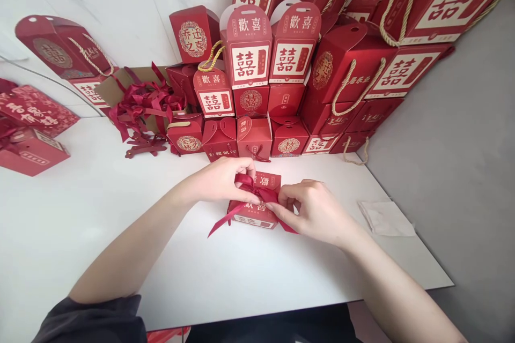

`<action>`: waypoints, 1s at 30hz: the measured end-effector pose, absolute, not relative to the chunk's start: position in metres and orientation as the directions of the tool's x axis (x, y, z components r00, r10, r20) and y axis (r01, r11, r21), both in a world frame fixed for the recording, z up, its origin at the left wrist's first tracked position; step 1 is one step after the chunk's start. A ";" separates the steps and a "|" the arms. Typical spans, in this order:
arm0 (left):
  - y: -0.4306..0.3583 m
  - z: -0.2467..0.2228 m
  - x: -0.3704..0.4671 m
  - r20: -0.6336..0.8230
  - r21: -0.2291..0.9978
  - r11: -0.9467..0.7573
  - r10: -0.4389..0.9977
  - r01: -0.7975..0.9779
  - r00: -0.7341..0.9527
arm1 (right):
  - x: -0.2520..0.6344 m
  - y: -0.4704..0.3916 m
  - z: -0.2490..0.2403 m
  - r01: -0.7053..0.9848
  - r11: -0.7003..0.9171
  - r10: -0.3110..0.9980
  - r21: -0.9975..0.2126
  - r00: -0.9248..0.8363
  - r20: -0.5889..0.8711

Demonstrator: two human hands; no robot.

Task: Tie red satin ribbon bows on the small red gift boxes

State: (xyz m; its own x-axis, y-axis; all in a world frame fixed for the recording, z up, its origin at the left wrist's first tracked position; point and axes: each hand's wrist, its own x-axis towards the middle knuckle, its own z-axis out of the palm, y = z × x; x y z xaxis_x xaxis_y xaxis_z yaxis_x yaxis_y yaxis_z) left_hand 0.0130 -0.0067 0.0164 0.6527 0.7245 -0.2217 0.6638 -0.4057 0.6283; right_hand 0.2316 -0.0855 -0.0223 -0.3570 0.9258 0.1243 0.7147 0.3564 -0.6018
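Observation:
A small red gift box (pixel 252 220) with white printed characters sits on the white table, near its middle. Across its top lies a dark red ribbon (pixel 227 221) shaped into a bow, with one tail hanging to the left and another to the lower right. My left hand (pixel 225 181) pinches the left loop of the bow from the left side of the box. On the right, my right hand (pixel 311 206) has its thumb and fingers closed on the right part of the ribbon. The knot is partly hidden between the hands.
Stacked red gift boxes (pixel 249 64) with rope handles line the table's back. A cardboard box (pixel 108 88) of loose red ribbons stands back left. More red boxes (pixel 34 153) lie far left. A folded white cloth (pixel 386 218) lies right, near a grey wall (pixel 454 144).

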 end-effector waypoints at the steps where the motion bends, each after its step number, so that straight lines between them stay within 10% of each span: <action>1: -0.006 0.015 0.013 -0.225 0.626 -0.402 0.727 0.668 0.648 | 0.232 -0.087 -0.021 0.700 0.331 0.928 -0.633 -0.362 0.085; 9: -0.001 0.013 0.012 -0.242 0.678 -0.376 0.697 0.631 0.675 | 0.245 -0.076 -0.021 0.320 0.024 0.791 -0.947 -0.585 -0.178; 23: 0.008 0.015 0.008 -0.282 0.742 -0.358 0.601 0.567 0.748 | 0.280 -0.061 -0.018 0.481 -0.072 0.472 -0.874 -0.755 -0.454; 30: 0.017 0.017 -0.007 -0.330 0.828 -0.258 0.493 0.497 0.805 | 0.256 -0.063 -0.018 0.284 0.028 0.901 -0.959 -0.422 -0.098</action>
